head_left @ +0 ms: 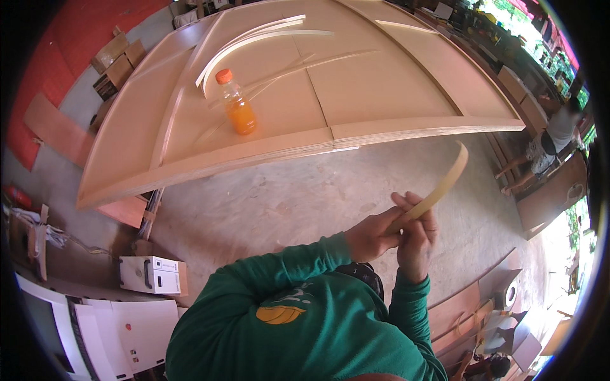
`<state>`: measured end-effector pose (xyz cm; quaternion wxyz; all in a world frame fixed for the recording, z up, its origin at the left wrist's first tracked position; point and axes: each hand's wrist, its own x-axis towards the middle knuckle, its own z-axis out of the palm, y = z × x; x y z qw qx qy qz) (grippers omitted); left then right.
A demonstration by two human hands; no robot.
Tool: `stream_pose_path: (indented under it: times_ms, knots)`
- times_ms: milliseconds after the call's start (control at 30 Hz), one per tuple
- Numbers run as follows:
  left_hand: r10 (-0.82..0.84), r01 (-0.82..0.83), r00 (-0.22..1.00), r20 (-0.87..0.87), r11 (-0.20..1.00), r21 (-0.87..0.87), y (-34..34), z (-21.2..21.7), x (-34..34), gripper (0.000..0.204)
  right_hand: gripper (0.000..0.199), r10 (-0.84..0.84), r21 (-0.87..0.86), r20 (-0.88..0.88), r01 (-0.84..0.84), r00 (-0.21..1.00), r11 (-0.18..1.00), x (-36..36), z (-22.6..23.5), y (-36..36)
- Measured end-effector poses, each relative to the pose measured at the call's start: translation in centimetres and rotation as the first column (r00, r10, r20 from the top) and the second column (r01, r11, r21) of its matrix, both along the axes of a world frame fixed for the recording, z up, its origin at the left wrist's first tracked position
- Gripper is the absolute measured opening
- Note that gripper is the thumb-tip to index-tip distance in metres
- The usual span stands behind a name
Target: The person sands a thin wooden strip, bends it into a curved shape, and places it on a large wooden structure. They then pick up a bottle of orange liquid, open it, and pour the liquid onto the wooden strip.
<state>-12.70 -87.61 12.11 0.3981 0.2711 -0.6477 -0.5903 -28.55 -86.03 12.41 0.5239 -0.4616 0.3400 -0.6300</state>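
Both of my hands are on a thin, pale curved wooden strip [452, 174], in front of my chest and over the floor. My left hand [372, 235] closes around its lower end. Beside it, my right hand [418, 238] grips the strip a little farther up, with some fingertips showing past its edge. The strip's upper part bends up and away to the right, its free end apart from the large framed wooden panel [381, 95] ahead. What the palms cover is hidden.
On the panel stand a bottle of orange drink [239, 113] and more pale strips [267, 38] lying loose. A white box-shaped machine [150, 274] is at lower left. Cardboard boxes [117, 60] stand far left. At right are a person [551, 141] and leaning boards [553, 193].
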Motion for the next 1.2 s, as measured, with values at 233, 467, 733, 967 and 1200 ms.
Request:
stream_pose_path:
  times_ms: [233, 467, 733, 967, 1200]
  knots:
    - [-0.059, 0.053, 0.998, 0.022, 0.978, 0.202, 0.1, -3.1, -0.7, 0.029, 0.053, -0.036, -0.018, 0.081, 0.038, 0.996, 0.999, -0.8, 0.2, -0.9]
    - [0.005, 0.058, 0.977, -0.212, 0.956, 0.288, 0.2, -2.9, -2.4, 0.028, 0.069, -0.056, 0.046, 0.133, 0.05, 0.99, 0.998, 0.7, -0.6, -1.1]
    - [-0.147, 0.156, 0.987, -0.062, 0.816, 0.556, 2.1, 0.9, 1.3, 0.032, 0.061, -0.33, -0.236, 0.066, 0.336, 0.942, 0.912, -5.0, -1.4, -5.5]
    - [-0.265, 0.178, 0.963, 0.057, 0.778, 0.602, 5.0, 1.4, 7.5, 0.036, 0.051, -0.521, -0.18, 0.208, 0.556, 0.828, 0.812, -17.0, -1.8, -8.2]
    - [-0.277, 0.162, 0.878, 0.391, 0.94, 0.3, 5.9, 2.3, 12.5, 0.04, 0.05, -0.643, -0.183, 0.199, 0.673, 0.739, 0.716, -23.9, -2.5, -9.2]
